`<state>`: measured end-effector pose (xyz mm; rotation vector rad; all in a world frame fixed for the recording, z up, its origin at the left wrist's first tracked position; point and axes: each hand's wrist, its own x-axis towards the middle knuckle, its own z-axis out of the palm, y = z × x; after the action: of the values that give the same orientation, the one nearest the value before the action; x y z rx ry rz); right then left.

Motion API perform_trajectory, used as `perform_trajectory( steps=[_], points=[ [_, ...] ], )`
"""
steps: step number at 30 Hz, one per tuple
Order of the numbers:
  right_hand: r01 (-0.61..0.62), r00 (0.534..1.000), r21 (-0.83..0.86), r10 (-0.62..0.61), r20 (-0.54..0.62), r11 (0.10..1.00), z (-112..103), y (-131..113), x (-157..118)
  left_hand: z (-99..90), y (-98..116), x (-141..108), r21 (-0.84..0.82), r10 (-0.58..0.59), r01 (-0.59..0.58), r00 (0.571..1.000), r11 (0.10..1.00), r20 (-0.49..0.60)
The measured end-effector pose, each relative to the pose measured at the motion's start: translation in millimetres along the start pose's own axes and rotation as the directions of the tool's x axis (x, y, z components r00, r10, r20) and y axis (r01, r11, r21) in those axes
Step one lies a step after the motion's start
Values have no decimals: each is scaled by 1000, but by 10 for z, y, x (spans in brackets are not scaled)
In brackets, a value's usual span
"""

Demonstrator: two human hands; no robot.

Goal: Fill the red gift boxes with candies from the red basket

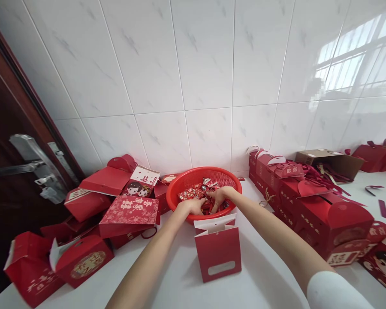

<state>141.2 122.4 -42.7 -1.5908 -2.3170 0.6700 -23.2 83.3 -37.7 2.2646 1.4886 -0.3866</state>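
Both hands are inside a red plastic colander basket (173, 195) that holds small wrapped candies (193, 193), mostly in red wrappers. My left hand (197, 206) rests on the candies at the near left, thumb pointing inward. Its fingertips are sunk among the wrappers, so its grip is hidden. Close beside it, my right hand (219, 197) reaches down into the pile with thumb and fingers apart, tips touching candies. Just in front of the basket stands an upright red gift box (217, 254), its top flaps open and a pale oval window low on its front.
Folded red gift boxes (128, 214) lie heaped at the left, near a dark door (6, 128). A row of red boxes (309, 206) lines the right. Behind them sits an open cardboard box (330, 161) with dark red ribbons. A tiled wall (209, 77) bounds the white table.
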Motion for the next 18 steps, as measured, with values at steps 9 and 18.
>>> perform_trajectory(
  steps=[9,18],
  points=[
    [108,975,66,-119,186,992,60,9,-189,96,60,-69,28,32,-30,998,999,-49],
    [114,968,186,-67,-243,976,28,90,-266,125,46,-118,-29,71,-76,990,997,-125]
  ],
)
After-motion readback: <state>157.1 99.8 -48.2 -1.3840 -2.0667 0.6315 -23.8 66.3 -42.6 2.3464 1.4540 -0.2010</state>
